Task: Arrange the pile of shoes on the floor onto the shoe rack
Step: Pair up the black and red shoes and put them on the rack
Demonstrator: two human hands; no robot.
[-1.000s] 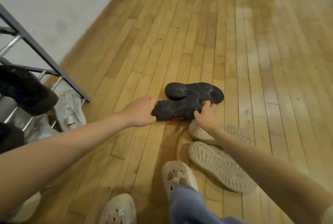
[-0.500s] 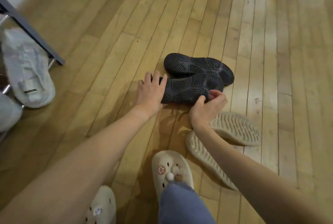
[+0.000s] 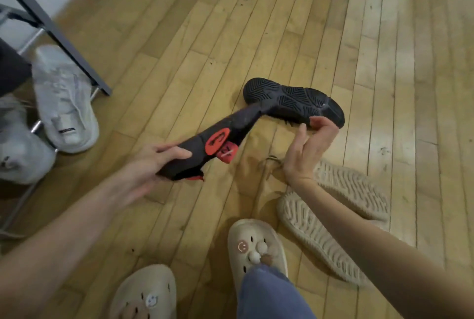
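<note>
Lifted since the earlier frame, one black shoe now hangs tilted above the wooden floor, gripped at its heel end by the left hand; its mate lies sole-up on the boards. Right hand is released, fingers relaxed near the mate. Shoe rack stands at the floor's left edge, probably the next destination.

Red round patch on the black shoe carries a dark mark, too blurred to read. Just below that patch, a red tag with pale strokes, illegible. Nothing else legible on the shoe.
</note>
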